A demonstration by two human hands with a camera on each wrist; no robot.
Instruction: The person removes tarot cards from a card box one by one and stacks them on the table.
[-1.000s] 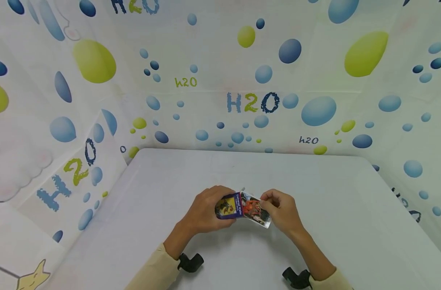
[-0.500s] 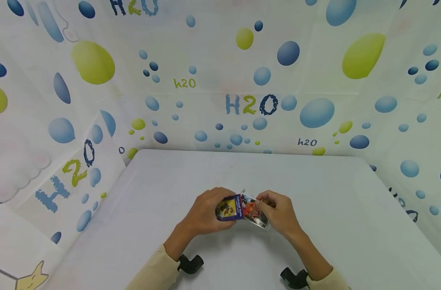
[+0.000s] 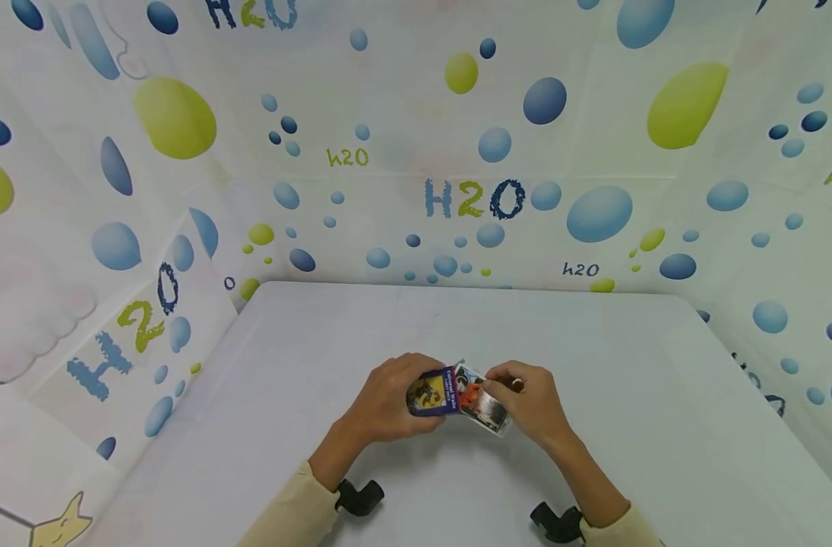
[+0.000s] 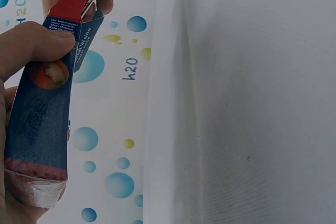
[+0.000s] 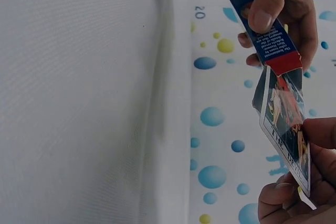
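My left hand (image 3: 391, 399) grips a small blue and red tarot card box (image 3: 431, 392) with a yellow picture panel, holding it tilted above the table. In the left wrist view, its thumb lies across the box's narrow side (image 4: 39, 114). Several tarot cards (image 3: 482, 410) stick out of the box's open end, toward the right. In the right wrist view the front card (image 5: 286, 129) reads "The Devil". My right hand (image 3: 535, 403) pinches the cards between thumb and fingers near their outer end. The cards' inner ends are hidden inside the box.
A white table (image 3: 593, 365) lies under both hands. Behind it hangs a white sheet (image 3: 402, 99) printed with blue and green dots and "H2O". Black wrist cameras (image 3: 361, 497) sit below both hands, at the sleeves.
The right hand has shifted slightly left, its thumb moving from the cards' outer edge further onto their face. The left hand keeps its grip on the box. The head view has shifted slightly.
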